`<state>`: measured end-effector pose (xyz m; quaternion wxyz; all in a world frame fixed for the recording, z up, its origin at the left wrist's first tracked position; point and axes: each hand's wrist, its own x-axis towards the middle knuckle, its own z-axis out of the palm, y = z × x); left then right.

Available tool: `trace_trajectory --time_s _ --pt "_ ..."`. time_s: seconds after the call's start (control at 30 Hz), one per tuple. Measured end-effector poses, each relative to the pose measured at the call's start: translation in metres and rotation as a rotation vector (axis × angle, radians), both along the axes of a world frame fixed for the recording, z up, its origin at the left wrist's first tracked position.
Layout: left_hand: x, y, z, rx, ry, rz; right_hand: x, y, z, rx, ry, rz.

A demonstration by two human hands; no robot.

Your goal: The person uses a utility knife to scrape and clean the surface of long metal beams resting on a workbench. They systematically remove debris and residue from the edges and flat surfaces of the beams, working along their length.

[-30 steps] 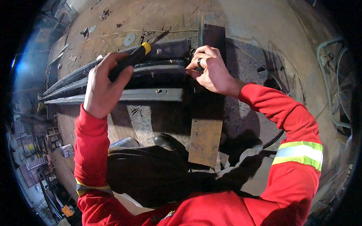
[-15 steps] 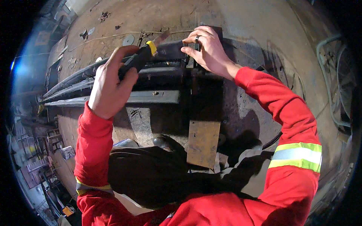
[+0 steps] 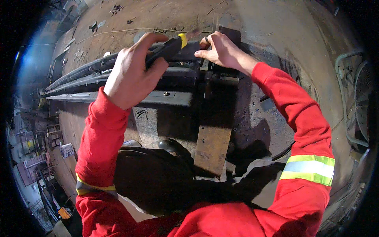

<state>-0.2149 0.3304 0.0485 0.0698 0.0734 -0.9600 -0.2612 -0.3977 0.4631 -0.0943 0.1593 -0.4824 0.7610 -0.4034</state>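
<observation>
My left hand (image 3: 130,75) is closed around the black handle of a tool with a yellow collar (image 3: 173,44), held above a stack of long dark metal bars (image 3: 83,77). The tool's shaft points right, toward my right hand. My right hand (image 3: 221,51), with a ring on one finger, rests fingers down on the top end of a flat rusty steel plate (image 3: 213,146) that crosses the bars. Whether those fingers pinch something small is hidden. Both sleeves are red with reflective bands.
A flat bar with bolt heads (image 3: 166,96) lies nearest me across the work surface. The stained metal tabletop (image 3: 276,35) extends behind the bars. A dark welding mask (image 3: 158,177) sits by my lap. A wire fan guard (image 3: 361,98) stands at the right edge.
Both hands have moved up and away from me along the plate. The left hand has lifted the tool higher and brought its tip closer to the right hand.
</observation>
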Motion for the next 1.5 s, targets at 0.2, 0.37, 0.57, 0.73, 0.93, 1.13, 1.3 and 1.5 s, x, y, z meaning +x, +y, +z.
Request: trace_trajectory --time_s 0.2,0.37,0.57,0.73,0.93,1.13,1.3,1.5 --pt "-0.001 -0.003 -0.003 -0.029 0.046 -0.027 0.004 -0.004 0.012 0.093 0.005 0.009" --pt "-0.004 -0.004 -0.004 -0.052 0.09 -0.048 0.01 -0.003 0.005 0.035 0.043 -0.049" --pt "-0.003 -0.012 -0.01 -0.113 0.117 -0.058 -0.006 -0.009 0.001 0.139 0.155 0.109" --pt "-0.002 -0.01 -0.007 -0.072 0.134 -0.031 -0.003 -0.008 -0.013 0.112 0.136 0.11" --pt "-0.002 -0.012 -0.005 -0.103 0.093 -0.007 -0.013 -0.006 -0.012 0.07 0.181 0.146" --pt "0.002 -0.012 -0.004 -0.124 0.084 -0.008 -0.013 0.005 0.006 0.028 -0.053 -0.003" --pt "0.002 -0.014 -0.006 -0.126 0.078 -0.007 -0.012 0.002 0.017 0.052 -0.152 -0.048" --pt "0.003 -0.013 -0.01 -0.103 0.02 -0.034 -0.012 0.002 0.007 -0.042 -0.256 -0.08"
